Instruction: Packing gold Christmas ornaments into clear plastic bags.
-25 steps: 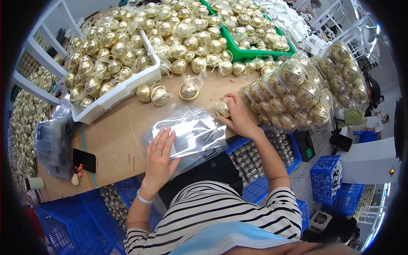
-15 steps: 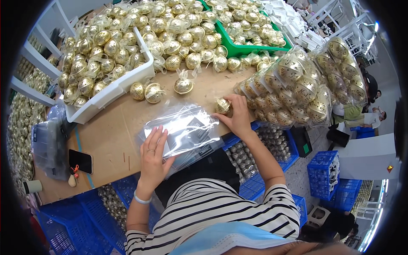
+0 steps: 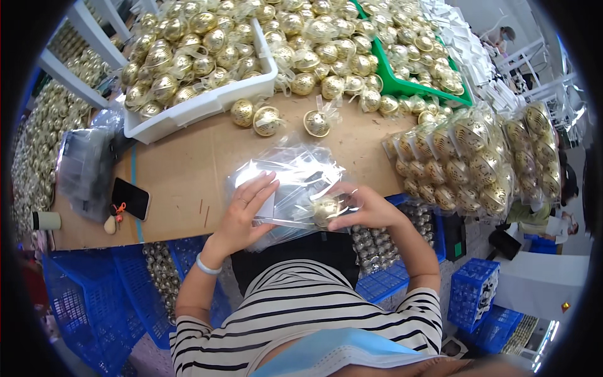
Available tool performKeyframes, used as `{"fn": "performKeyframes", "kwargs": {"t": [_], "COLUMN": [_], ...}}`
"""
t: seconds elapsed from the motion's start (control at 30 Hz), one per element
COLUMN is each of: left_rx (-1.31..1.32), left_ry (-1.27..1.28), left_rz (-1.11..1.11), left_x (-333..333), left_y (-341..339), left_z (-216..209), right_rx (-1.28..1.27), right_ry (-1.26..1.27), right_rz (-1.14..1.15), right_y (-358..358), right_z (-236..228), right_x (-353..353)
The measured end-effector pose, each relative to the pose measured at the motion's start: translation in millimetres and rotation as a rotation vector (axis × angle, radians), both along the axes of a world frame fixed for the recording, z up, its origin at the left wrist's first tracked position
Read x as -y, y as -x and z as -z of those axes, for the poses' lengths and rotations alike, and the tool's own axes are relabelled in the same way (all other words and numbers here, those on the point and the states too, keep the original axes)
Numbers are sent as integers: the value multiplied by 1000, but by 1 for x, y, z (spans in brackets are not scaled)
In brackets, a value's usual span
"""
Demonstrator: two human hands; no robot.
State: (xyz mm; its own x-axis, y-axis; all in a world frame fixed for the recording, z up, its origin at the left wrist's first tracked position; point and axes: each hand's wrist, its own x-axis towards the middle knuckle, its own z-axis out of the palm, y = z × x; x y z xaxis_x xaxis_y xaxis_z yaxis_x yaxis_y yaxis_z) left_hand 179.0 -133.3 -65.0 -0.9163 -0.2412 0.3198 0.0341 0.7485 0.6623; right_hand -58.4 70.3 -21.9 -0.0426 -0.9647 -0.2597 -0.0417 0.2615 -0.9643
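Note:
A stack of clear plastic bags (image 3: 292,160) lies at the table's near edge in front of me. My left hand (image 3: 245,207) rests on its left part, fingers stretched out over the film and thumb apart by the near edge. At the right end of the bags, my right hand (image 3: 364,207) grips a gold ball ornament (image 3: 325,212). Film lies partly over this ball and the fingertips, so it seems to be in the mouth of the top bag. Beyond the bags sit loose gold balls with sheer ribbons, one of them a single ball (image 3: 316,123).
Ribboned gold balls fill a white tray (image 3: 204,100) and a green crate (image 3: 408,88), with more heaped between. Bagged balls (image 3: 458,163) stand at the right. A phone (image 3: 130,199) lies at left. Blue crates (image 3: 81,301) sit below the table edge.
My right hand has brought the gold ball from the tabletop nearer to me, to the bags' right end. My left hand remains on the bags. The head view has shifted.

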Motion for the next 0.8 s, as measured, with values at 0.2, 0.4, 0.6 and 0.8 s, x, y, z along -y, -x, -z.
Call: {"fn": "performKeyframes", "kwargs": {"t": [0.2,0.4,0.6,0.8], "left_rx": [-9,31,46,32], "left_ry": [32,101,91,108], "left_rz": [54,20,-1,-11], "left_x": [-4,-8,-11,-11], "left_y": [-1,-4,-5,0], "left_z": [10,6,5,4], "right_rx": [-332,-294,-357,-115], "right_ry": [187,311,74,46], "right_rz": [128,244,99,261], "right_y": [-36,-40,-35,-34], "right_z": [41,59,40,62], "right_x": [85,84,88,86]}}
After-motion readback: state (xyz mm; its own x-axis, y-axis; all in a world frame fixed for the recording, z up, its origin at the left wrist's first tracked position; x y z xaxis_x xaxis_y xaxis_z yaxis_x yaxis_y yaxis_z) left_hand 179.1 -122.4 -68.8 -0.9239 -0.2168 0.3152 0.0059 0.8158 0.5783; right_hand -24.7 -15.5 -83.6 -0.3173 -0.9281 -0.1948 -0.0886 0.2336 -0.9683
